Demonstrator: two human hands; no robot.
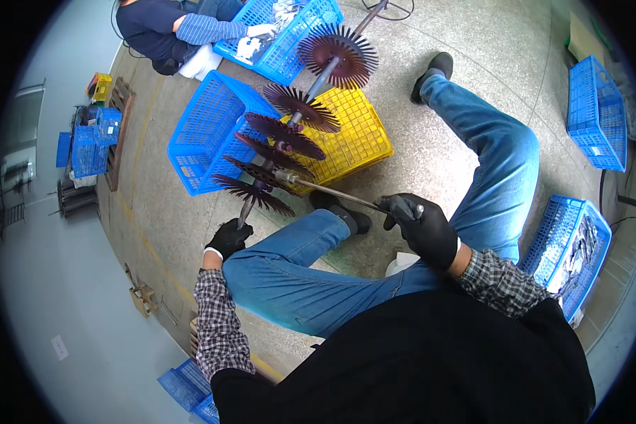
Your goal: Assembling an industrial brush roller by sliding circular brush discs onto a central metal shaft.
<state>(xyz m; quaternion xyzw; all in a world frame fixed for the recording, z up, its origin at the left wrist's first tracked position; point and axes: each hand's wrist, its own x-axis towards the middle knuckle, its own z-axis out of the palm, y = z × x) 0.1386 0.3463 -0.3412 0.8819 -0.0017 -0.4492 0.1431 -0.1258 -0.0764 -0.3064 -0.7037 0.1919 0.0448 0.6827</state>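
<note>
A long metal shaft carries several dark, slotted round discs and runs from the upper middle down toward my left knee. My left hand, in a black glove, is closed around the shaft's near end. My right hand, gloved in black as well, grips the handle of a long-stemmed T-handle wrench. The wrench's far tip meets a metal collar between the nearest discs. How the tip seats there is too small to tell.
Beneath the discs stand a yellow crate and a blue crate. A co-worker reaches into another blue crate at the top. More blue crates line the right side. A white wall is at left.
</note>
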